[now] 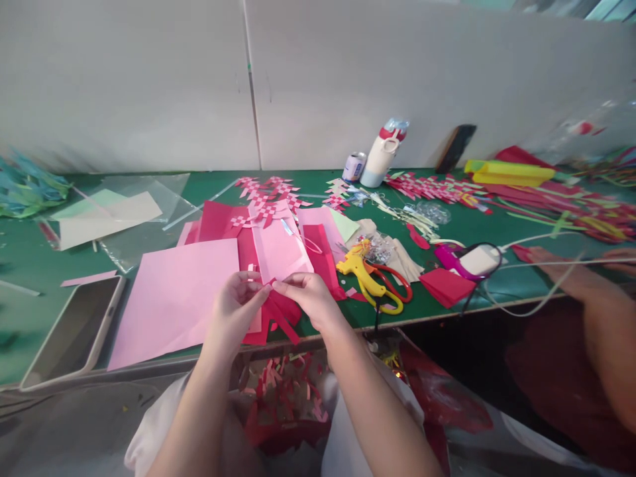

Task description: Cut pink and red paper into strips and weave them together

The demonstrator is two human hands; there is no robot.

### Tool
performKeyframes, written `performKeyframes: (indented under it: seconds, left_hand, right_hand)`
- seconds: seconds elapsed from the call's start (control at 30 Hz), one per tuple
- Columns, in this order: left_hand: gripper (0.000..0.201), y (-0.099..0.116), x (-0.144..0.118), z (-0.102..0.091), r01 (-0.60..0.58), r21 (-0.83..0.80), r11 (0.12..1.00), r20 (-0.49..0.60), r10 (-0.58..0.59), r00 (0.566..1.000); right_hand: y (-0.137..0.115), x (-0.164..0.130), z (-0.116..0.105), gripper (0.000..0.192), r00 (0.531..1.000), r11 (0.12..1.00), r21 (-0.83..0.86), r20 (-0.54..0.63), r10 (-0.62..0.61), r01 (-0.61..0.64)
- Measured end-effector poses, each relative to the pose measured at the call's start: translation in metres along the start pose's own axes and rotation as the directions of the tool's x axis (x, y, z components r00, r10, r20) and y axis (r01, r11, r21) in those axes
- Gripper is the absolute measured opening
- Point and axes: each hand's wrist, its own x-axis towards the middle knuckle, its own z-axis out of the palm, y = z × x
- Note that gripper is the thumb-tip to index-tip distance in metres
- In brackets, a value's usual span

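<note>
My left hand (242, 301) and my right hand (309, 298) meet over the table's front edge, thumbs and forefingers pinched close together. Between the fingertips is a small red paper strip, mostly hidden by the fingers. Red paper strips (282, 318) lie just below and behind the hands. A light pink sheet (181, 291) spreads out to the left, and a folded pink paper piece (278, 248) lies right behind the fingers. Woven pink-and-white paper pieces (268, 205) rest farther back. Yellow-handled scissors (370, 278) and a red-handled tool (397, 281) lie right of my right hand.
A phone (77, 331) lies at the left front edge. A white bottle (380, 159) and a can (354, 167) stand by the wall. Another person's hand (546, 262) reaches in at right, near a white charger (479, 260) with cables. Paper scraps (288, 384) fill a container below.
</note>
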Motion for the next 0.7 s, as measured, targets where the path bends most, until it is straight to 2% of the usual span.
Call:
performKeyframes:
  seconds: [0.1,0.2,0.3,0.37,0.47,0.53,0.6,0.7]
  left_hand:
    - [0.048,0.001,0.001,-0.002,0.017,0.023,1.000,0.014,-0.017,1.000]
    - [0.048,0.003,0.001,-0.008,0.023,0.015,1.000,-0.052,-0.022,0.998]
    - [0.044,0.004,0.001,-0.018,0.011,0.022,1.000,-0.099,-0.008,0.995]
    - [0.039,0.003,0.000,-0.025,-0.010,0.069,0.998,-0.100,0.017,0.995]
    - [0.029,0.000,-0.003,-0.034,-0.050,0.254,0.966,-0.082,0.074,0.994]
    - [0.025,-0.002,-0.004,-0.039,-0.078,0.452,0.889,-0.063,0.119,0.991]
    - [0.023,-0.005,-0.006,-0.040,-0.125,0.641,0.758,-0.009,0.169,0.986]
    - [0.024,-0.014,-0.012,-0.036,-0.264,0.786,0.559,0.150,0.242,0.959]
  right_hand:
    - [-0.008,0.003,-0.006,0.031,0.999,0.997,-0.071,0.020,0.035,-0.033]
    - [-0.021,0.008,-0.016,0.028,0.995,0.983,-0.168,0.060,0.079,-0.068]
    - [-0.030,0.013,-0.025,0.024,0.986,0.976,-0.196,0.123,0.116,-0.090]
    - [-0.030,0.018,-0.027,0.022,0.983,0.962,-0.256,0.131,0.129,-0.092]
    - [-0.023,0.025,-0.022,0.020,0.990,0.871,-0.490,0.105,0.096,-0.033]
    - [-0.018,0.028,-0.016,0.021,0.995,0.778,-0.628,0.094,0.029,0.037]
    - [-0.015,0.030,-0.010,0.022,0.996,0.693,-0.717,0.080,-0.033,0.081]
    - [-0.013,0.029,-0.001,0.023,0.996,0.586,-0.805,0.060,-0.073,0.091]
